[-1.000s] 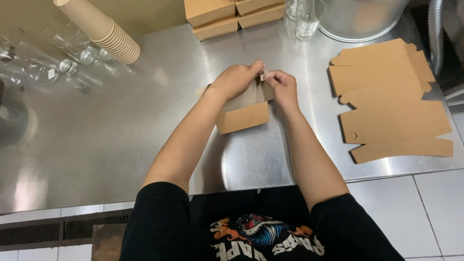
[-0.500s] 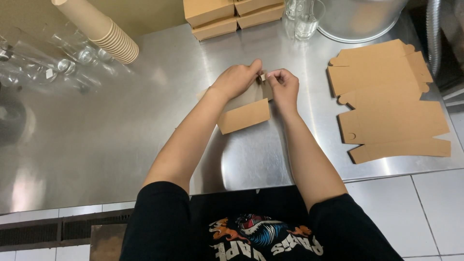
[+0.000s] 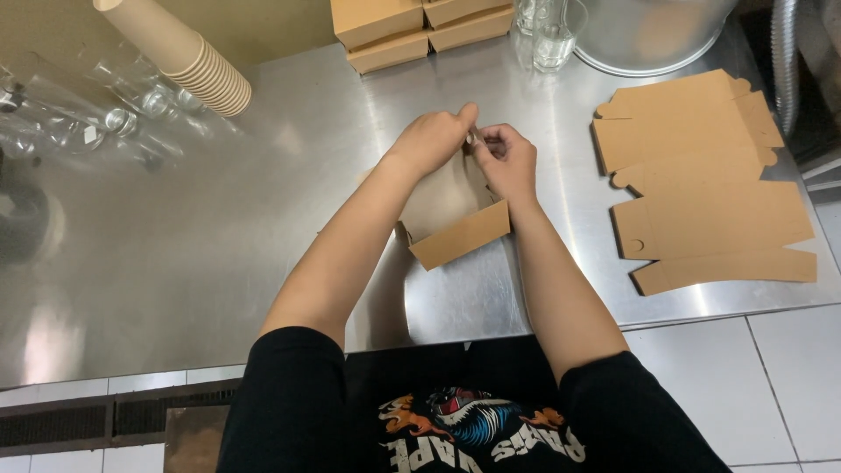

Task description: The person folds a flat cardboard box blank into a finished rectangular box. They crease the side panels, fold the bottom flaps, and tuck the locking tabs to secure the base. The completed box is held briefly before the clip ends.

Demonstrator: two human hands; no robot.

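Observation:
A brown cardboard box (image 3: 448, 216), partly folded, stands on the steel counter (image 3: 263, 228) in front of me. My left hand (image 3: 431, 137) grips its far edge from the left, fingers curled over the top. My right hand (image 3: 508, 158) pinches the same far edge from the right, thumb and fingers meeting the left hand. The box's near flap (image 3: 460, 235) sticks out toward me. The far wall of the box is hidden behind my hands.
A pile of flat brown box blanks (image 3: 705, 180) lies at the right. Folded brown boxes (image 3: 412, 26) are stacked at the back. A lying stack of paper cups (image 3: 180, 57), clear glasses (image 3: 552, 35) and a metal pot (image 3: 653, 31) ring the counter.
Both hands stay on the box's far edge. The box has tipped slightly, its near flap now lower and closer to me.

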